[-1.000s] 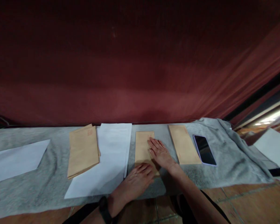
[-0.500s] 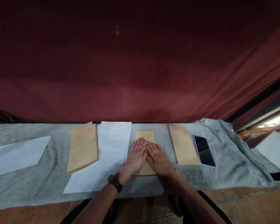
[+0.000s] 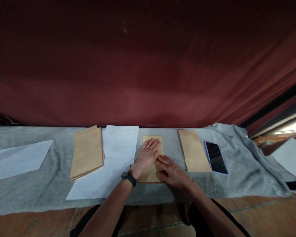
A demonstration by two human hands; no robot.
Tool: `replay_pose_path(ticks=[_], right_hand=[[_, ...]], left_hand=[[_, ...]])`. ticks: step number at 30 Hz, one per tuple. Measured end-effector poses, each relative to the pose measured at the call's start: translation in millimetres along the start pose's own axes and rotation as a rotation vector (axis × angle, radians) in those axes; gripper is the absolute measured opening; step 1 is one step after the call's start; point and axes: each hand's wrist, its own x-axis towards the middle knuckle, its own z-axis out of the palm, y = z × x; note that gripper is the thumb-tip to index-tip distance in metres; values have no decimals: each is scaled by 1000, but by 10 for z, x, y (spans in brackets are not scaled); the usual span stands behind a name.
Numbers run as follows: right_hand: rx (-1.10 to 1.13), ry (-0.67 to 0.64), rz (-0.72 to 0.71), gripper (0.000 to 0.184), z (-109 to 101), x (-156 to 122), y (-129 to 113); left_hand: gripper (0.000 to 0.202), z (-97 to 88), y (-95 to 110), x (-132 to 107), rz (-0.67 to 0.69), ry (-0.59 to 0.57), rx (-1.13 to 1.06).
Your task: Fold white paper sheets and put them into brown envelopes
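Note:
A tan paper envelope (image 3: pixel 148 177) lies on the grey cloth in front of me, its long side running away from me. Flat across its upper half rests my left hand (image 3: pixel 148 153), fingers stretched out, a dark watch on the wrist. My right hand (image 3: pixel 171 171) touches the envelope's right edge with extended fingers, its thumb over the paper. Part of the envelope is hidden under both hands. To the right lies another tan envelope (image 3: pixel 194 151), beside a phone (image 3: pixel 216 158) with a purple edge.
Left of me, several tan envelopes (image 3: pixel 87 153) overlap white paper sheets (image 3: pixel 118 148). Another white sheet (image 3: pixel 21 158) lies at the far left. The grey cloth (image 3: pixel 56 184) covers the surface, rumpled at right. A dark red fabric wall (image 3: pixel 138 75) rises behind it.
My left hand has slid up and right over the envelope. My right hand has moved down and right, toward the envelope's edge. The hands have separated slightly.

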Motion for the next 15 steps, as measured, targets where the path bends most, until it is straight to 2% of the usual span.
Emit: replay_pose_path(ticks=[6, 12, 15], right_hand=[[116, -40, -54, 49, -192, -30, 14], [56, -196, -80, 80, -185, -154, -53], [5, -201, -72, 78, -122, -183, -84]], left_hand=[[55, 46, 82, 94, 20, -29, -12], [53, 66, 84, 56, 53, -60, -27], [53, 51, 81, -11, 63, -92, -40]])
